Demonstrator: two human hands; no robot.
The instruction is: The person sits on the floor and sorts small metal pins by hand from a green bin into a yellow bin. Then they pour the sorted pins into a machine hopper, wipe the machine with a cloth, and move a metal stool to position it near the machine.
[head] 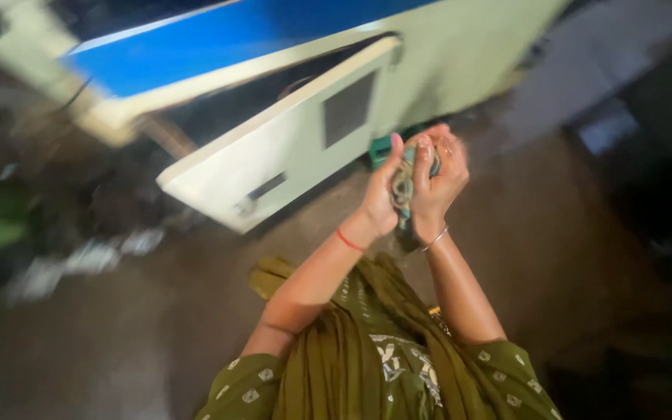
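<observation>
Frame is motion-blurred, detail limited.

Both hands raised together at centre-right of the frame. Left hand (379,198) and right hand (439,183) are pressed palm to palm around a small coiled bundle of greyish cord or wire (404,187); fingers of both curl over it, so both are closed on the bundle. A teal part shows between the fingers at the top of the bundle; can't tell what it is.

Left wrist carries a thin red thread band (349,240). Right wrist carries a thin silver bangle (434,239). Olive-green patterned sleeves and a plain olive scarf (336,350) fill the lower centre.

Behind the hands, upper centre: pale cream metal cabinet (460,54) with its door (274,155) swung open toward the left. Door has a dark square panel (348,109) near its upper right and a small dark slot handle (264,187) near its lower left edge. Blue flat panel (196,47) sits along the cabinet top at upper left.

A small green object (380,153) lies on the floor just behind the hands, by the cabinet base; too blurred to identify. Dark brown floor (118,342) across the lower left.

No readable labels or packages.
</observation>
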